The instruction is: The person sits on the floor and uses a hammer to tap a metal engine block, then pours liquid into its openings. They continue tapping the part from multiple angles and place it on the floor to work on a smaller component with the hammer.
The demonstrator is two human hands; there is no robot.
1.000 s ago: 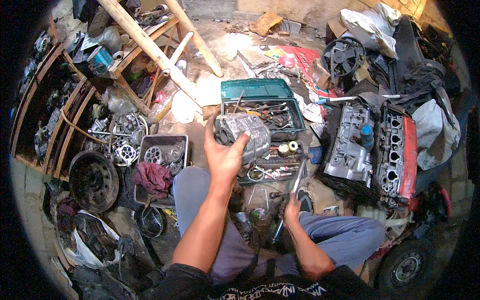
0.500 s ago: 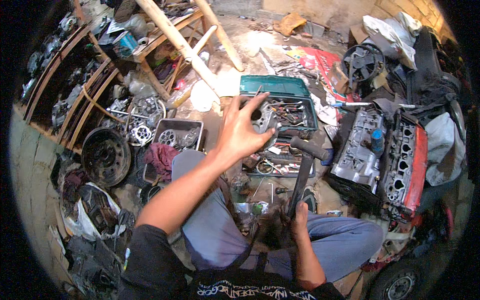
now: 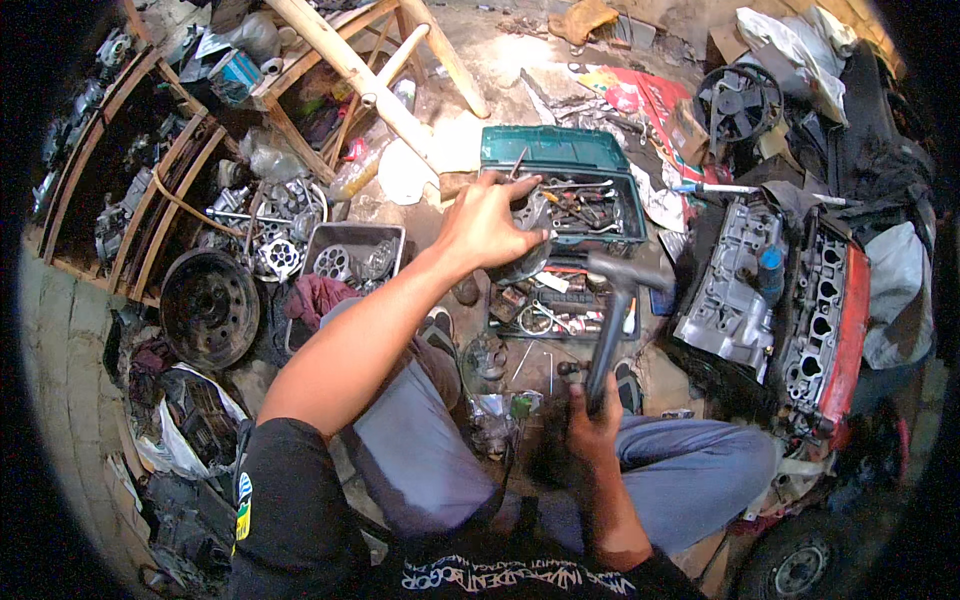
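Observation:
My left hand (image 3: 495, 222) reaches over the toolbox with thumb and fingers closed around a round, grey metal part (image 3: 528, 250). The hand covers much of that part. In my right hand (image 3: 595, 428), lower and nearer to me, a hammer (image 3: 608, 340) is gripped by its dark handle. Its head (image 3: 630, 270) is up, to the right of the metal part and apart from it, and looks blurred. Behind the left hand stands a toolbox with its green lid (image 3: 555, 150) raised, holding spanners and other hand tools.
A lower tool tray (image 3: 570, 335) lies in front of the toolbox. To the right are a grey engine cover (image 3: 735, 290) and a cylinder head (image 3: 822, 300). On the left sit a metal bin (image 3: 400, 240), a wheel rim (image 3: 210, 310) and a wooden rack (image 3: 150, 175) of parts.
The metal part has tipped, so its dark round hole no longer faces me. My right hand has lifted the hammer's head slightly. The whole view has shifted a little.

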